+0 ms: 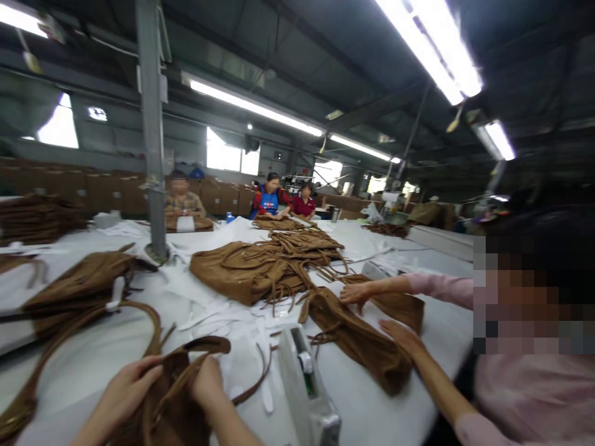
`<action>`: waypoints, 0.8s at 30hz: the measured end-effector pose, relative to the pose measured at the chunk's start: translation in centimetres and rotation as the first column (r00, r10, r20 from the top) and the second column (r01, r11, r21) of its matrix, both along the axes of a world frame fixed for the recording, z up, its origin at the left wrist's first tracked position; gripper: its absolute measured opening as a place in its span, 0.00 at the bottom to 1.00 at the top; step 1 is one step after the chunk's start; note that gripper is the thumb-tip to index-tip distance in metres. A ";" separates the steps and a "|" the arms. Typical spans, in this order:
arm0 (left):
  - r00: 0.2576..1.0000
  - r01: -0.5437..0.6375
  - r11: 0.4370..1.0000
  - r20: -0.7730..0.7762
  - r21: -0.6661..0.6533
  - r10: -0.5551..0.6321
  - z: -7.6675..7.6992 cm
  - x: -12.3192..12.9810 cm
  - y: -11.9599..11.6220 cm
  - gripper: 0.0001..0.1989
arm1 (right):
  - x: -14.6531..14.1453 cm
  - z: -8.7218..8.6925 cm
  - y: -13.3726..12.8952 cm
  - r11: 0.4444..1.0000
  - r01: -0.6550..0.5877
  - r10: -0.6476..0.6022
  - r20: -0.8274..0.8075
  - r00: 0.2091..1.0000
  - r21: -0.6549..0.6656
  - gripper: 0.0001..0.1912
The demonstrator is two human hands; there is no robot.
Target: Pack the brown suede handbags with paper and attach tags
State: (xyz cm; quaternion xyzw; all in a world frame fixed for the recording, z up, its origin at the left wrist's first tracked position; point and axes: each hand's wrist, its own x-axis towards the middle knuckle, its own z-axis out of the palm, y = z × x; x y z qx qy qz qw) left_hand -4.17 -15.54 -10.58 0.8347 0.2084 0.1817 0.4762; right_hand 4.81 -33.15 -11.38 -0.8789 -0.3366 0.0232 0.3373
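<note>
A brown bag (179, 409) lies between the two hands in the near foreground; its fabric is matte, soft and creased, with a narrow curved band (209, 344) just above the grip and a small metal fitting below. The left hand (132, 384) pinches the bag's upper edge between thumb and fingers; the right hand (207, 378) touches the opposite side, its fingers hidden by the fabric, so whether they close cannot be told. Right of the grip, a pale tape dispenser (300, 402) carries a white-and-green roll. Beyond the grip, a heap of brown bags (242, 266) lies on the white table (385, 421), contents unseen; farther off, cartons (97, 189) line the wall, their contents likewise unseen. Beyond the dispenser, a co-worker's hands (402, 337) touch another bag (353, 334). The held bag's lower part is cut off by the bottom edge; which bag owns the brown strap (152, 317) looping left of the grip cannot be told.
</note>
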 end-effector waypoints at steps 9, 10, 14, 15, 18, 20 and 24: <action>0.999 -0.025 0.993 0.023 -0.115 0.028 -0.3 -0.5 -0.3 0.23 | 1.8 -3.1 3.1 0.999 0.012 -0.006 -0.128 0.992 0.044 0.11; 0.999 -0.034 0.992 0.016 -0.119 0.036 -0.4 -0.5 -0.3 0.23 | 1.8 -3.2 3.0 0.999 0.014 -0.009 -0.128 0.992 0.044 0.11; 0.999 -0.038 0.994 -0.039 -0.107 0.034 -1.0 0.1 -0.8 0.23 | 1.2 -4.1 3.2 0.997 0.076 -0.074 -0.090 0.993 0.013 0.11; 0.998 -0.035 0.996 -0.048 -0.087 0.031 -1.1 0.5 -1.2 0.23 | 1.0 -4.4 3.2 0.995 0.097 -0.097 -0.073 0.993 0.000 0.11; 0.998 -0.063 0.993 -0.034 -0.102 0.060 -1.6 1.3 -2.4 0.21 | 0.6 -5.0 3.3 0.989 0.147 -0.147 -0.027 0.989 -0.026 0.12; 0.993 -0.121 0.961 -0.029 -0.250 0.117 -2.0 1.3 -3.0 0.24 | 0.4 -4.9 3.1 0.986 0.166 -0.167 -0.003 0.986 -0.029 0.12; 0.991 -0.130 0.912 -0.018 -0.388 0.133 -3.1 -0.2 -2.8 0.28 | -0.5 -4.3 2.2 0.987 0.159 -0.158 0.078 0.984 -0.005 0.13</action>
